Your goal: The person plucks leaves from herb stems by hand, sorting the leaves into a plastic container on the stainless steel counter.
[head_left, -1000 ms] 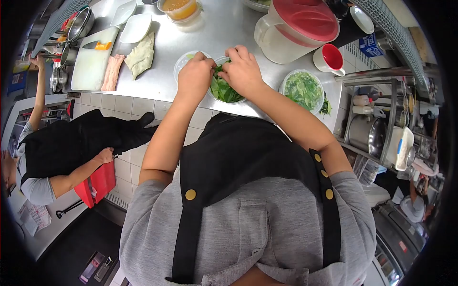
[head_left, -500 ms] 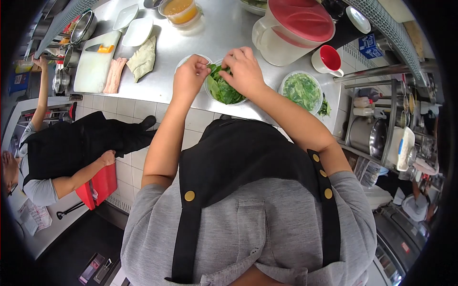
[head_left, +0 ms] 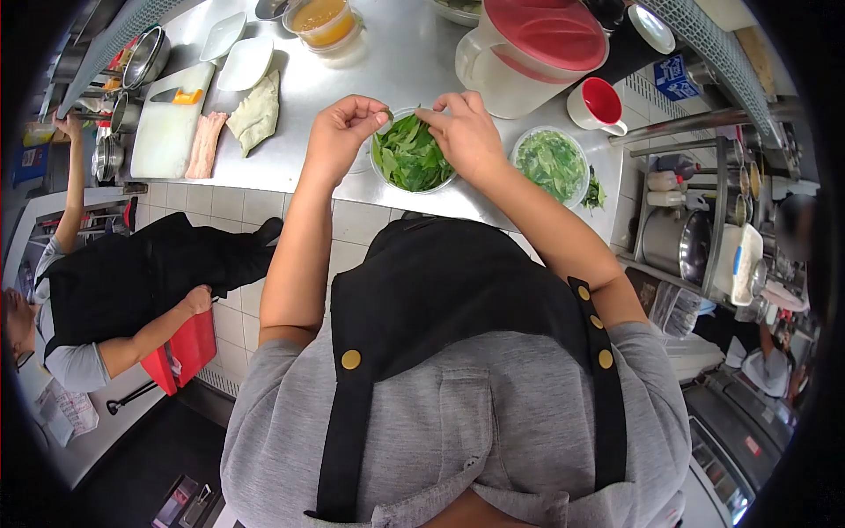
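Observation:
A round clear bowl of green leaves stands near the table's front edge, between my hands. My left hand is above its left rim, thumb and forefinger pinched on a small dark green piece, probably leaf. At the bowl's upper right, my right hand has its fingers bent together over the leaves; what they hold, if anything, is hidden. A second clear bowl of leaves in liquid sits to the right, with loose dark leaves beside it. Behind my left hand part of a clear rim shows.
Back right are a red-lidded pitcher and a red-lined cup. At the left lie a cutting board, pink strip, pale cloth-like piece and white dishes. A co-worker stands left, beside a red container.
My left hand has moved left and up from the leaves, uncovering more of the bowl. My right hand has shifted slightly right and down. The view has shifted slightly.

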Demonstrator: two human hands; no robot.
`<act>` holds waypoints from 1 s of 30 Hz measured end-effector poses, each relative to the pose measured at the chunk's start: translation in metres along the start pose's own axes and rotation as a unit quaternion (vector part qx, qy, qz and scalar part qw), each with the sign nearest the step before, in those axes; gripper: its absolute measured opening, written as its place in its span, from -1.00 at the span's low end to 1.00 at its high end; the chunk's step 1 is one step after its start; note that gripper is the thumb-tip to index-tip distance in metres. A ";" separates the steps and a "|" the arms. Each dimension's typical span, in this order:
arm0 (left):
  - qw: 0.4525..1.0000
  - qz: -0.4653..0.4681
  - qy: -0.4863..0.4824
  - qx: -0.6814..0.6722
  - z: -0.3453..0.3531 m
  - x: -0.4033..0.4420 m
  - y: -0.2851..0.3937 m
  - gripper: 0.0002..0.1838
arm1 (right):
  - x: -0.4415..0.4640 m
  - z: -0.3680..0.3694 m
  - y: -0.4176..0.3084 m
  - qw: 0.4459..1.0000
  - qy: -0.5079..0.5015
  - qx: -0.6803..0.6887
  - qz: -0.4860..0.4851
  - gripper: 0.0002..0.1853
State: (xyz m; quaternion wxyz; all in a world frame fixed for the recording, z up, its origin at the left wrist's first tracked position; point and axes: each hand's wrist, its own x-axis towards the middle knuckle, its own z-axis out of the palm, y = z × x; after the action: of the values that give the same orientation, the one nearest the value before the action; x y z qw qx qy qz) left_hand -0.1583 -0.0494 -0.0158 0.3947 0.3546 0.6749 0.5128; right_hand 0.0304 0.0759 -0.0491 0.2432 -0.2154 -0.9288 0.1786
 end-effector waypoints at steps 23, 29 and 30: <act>0.986 0.025 -0.167 -0.007 0.104 -0.006 0.039 -0.83 | -0.225 -0.109 0.165 0.886 0.120 -0.154 0.421 -0.91; 0.999 0.034 0.003 -0.014 0.051 -0.003 0.037 -0.79 | -0.212 -0.119 0.163 0.886 0.192 -0.123 0.403 -0.90; 0.998 0.052 0.042 0.004 0.041 -0.001 0.035 -0.79 | -0.202 -0.121 0.155 0.891 0.207 -0.111 0.389 -0.91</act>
State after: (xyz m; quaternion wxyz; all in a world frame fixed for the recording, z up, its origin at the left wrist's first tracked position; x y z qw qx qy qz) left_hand -0.1184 -0.0259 0.0118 0.3375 0.3691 0.6732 0.5446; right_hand 0.3021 0.1361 -0.0939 0.3159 -0.6170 -0.7129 0.1060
